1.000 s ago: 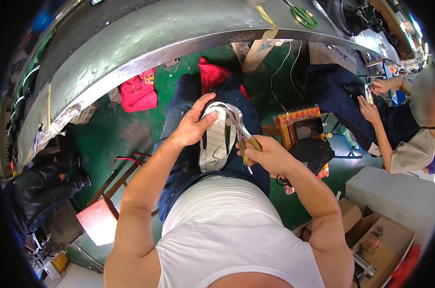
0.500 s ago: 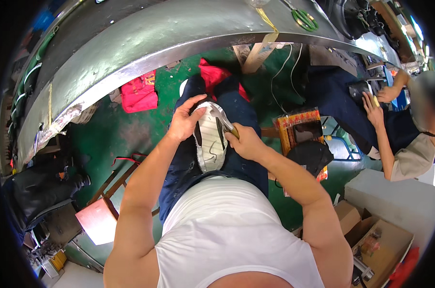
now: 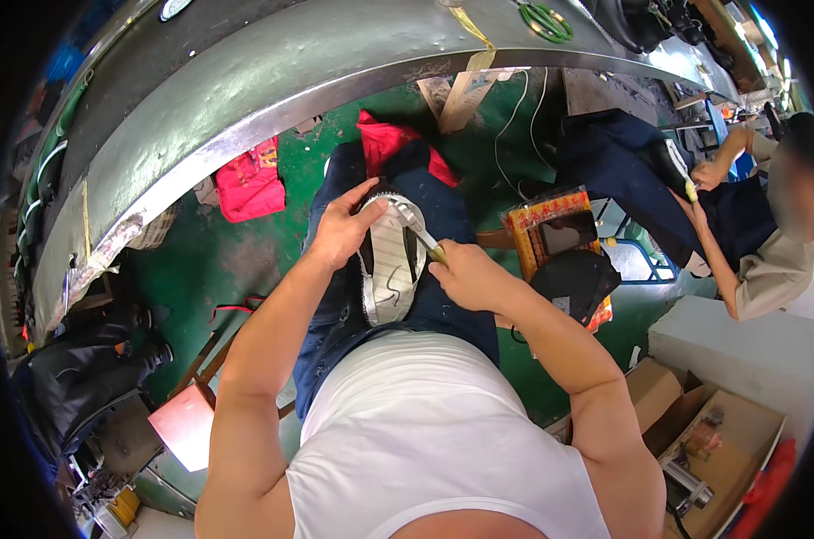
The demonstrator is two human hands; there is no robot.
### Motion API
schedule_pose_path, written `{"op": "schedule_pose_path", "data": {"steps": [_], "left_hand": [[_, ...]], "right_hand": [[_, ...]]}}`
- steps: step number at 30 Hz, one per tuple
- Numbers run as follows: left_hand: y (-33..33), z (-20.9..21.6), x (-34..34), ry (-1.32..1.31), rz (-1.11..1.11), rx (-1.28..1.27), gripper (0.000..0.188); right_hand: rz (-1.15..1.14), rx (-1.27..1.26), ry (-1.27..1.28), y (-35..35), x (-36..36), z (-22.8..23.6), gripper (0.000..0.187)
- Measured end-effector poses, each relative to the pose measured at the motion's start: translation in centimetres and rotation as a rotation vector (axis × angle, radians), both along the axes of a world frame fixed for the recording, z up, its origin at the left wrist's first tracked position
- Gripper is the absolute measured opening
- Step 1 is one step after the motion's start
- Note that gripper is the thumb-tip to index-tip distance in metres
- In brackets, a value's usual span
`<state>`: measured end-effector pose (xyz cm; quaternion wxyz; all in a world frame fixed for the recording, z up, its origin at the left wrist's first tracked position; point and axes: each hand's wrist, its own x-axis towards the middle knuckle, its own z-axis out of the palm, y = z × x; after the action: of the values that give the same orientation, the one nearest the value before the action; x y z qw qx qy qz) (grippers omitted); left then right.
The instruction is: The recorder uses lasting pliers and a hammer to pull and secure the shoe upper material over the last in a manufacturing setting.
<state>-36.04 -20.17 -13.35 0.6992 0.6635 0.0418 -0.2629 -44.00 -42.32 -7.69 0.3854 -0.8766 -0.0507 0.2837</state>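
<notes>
A shoe in the making (image 3: 389,265) lies sole up across my lap, its pale striped bottom facing me, with dark upper edges and white stitching round the rim. My left hand (image 3: 342,229) grips its toe end, thumb pressed on the bottom near the edge and fingers round the outer side. My right hand (image 3: 471,277) is closed round the yellowish handle of metal pincers (image 3: 416,225). Their head rests at the right edge of the toe. Whether the jaws bite the upper is too small to tell.
Overhead in view curves a long metal workbench (image 3: 245,90). Red cloths (image 3: 250,184) lie on the green floor. To the right are a stool with a black cap (image 3: 576,283) and a phone (image 3: 568,232), and a co-worker (image 3: 766,260) handling another shoe. Cardboard boxes (image 3: 730,440) stand lower right.
The pincers' head has turned and shifted slightly along the toe edge, my right hand moving a little with it. My left hand keeps its hold. The co-worker's shoe has turned.
</notes>
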Motion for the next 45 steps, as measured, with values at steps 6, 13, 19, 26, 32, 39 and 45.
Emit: {"op": "schedule_pose_path", "data": {"steps": [6, 13, 19, 26, 32, 39, 45], "left_hand": [[0.5, -0.4, 0.7, 0.015, 0.016, 0.020, 0.052], [0.5, 0.0, -2.6, -0.270, -0.018, 0.265, 0.057], [2.1, -1.5, -7.1, -0.045, -0.044, 0.297, 0.061], [2.3, -3.4, -8.4, 0.122, -0.051, 0.025, 0.092], [2.0, -5.2, -10.5, -0.036, -0.062, 0.265, 0.100], [0.8, -6.3, -10.9, -0.095, -0.086, 0.227, 0.097], [0.1, -4.2, -10.4, 0.277, 0.195, -0.332, 0.074]], "right_hand": [[-0.183, 0.293, 0.248, -1.2, 0.0, 2.7, 0.028], [-0.089, 0.041, -0.017, 1.0, 2.6, 0.4, 0.035], [-0.084, 0.132, 0.176, -1.7, -2.7, -0.4, 0.032], [0.189, -0.094, 0.098, -1.2, -3.7, -1.4, 0.027], [0.316, -0.110, -0.214, -1.7, -3.4, -1.6, 0.046], [0.654, -0.588, -0.075, 2.4, 1.0, 2.8, 0.037], [0.876, -0.616, 0.142, 3.4, 5.4, 2.8, 0.019]]}}
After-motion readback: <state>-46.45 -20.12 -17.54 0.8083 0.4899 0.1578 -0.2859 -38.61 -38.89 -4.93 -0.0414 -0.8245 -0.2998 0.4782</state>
